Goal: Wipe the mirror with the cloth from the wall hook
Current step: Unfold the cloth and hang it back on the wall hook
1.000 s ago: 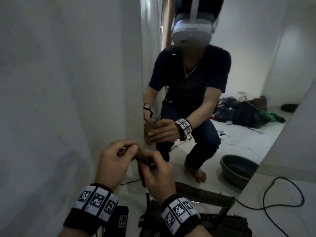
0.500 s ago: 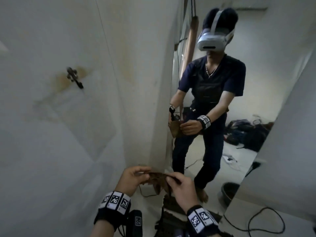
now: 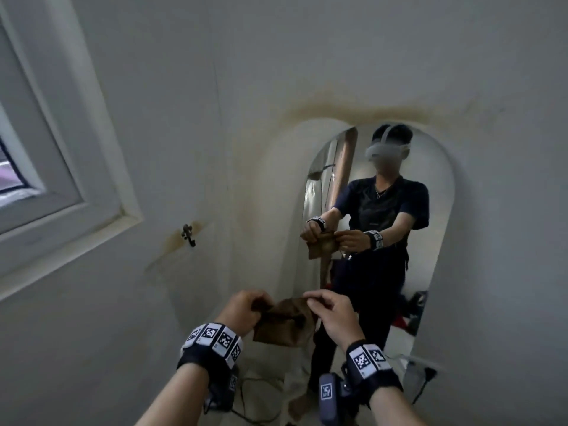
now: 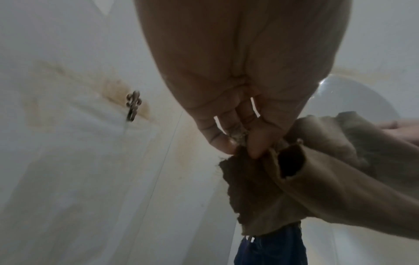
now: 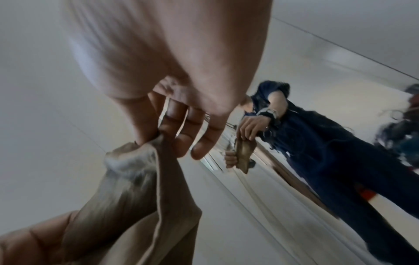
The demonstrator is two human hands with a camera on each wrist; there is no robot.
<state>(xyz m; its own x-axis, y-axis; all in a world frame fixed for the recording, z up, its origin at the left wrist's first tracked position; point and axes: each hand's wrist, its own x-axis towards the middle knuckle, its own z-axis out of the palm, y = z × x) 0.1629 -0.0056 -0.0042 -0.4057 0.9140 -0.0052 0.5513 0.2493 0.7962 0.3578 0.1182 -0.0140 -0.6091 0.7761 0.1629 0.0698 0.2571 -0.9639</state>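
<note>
A brown cloth (image 3: 284,322) hangs between my two hands in front of the arched mirror (image 3: 381,241). My left hand (image 3: 242,309) pinches its left corner; in the left wrist view the fingertips (image 4: 229,145) clamp the frayed cloth (image 4: 294,188). My right hand (image 3: 330,312) pinches the right corner, and the right wrist view shows thumb and forefinger on the cloth (image 5: 145,197). A bare metal wall hook (image 3: 188,235) sits on the wall left of the mirror, also seen as the hook (image 4: 133,105). The mirror reflects me holding the cloth.
A white window frame (image 3: 61,179) fills the upper left. The wall around the mirror carries yellowish stains (image 3: 322,103). Black cables (image 3: 255,395) lie on the floor below my hands. The mirror's reflection shows bags on the floor (image 3: 415,305).
I have risen from a crouch to standing, and the view has swung up and left, bringing the hook, the window and the mirror's arch into view. Both hands still hold the cloth, now spread wider.
</note>
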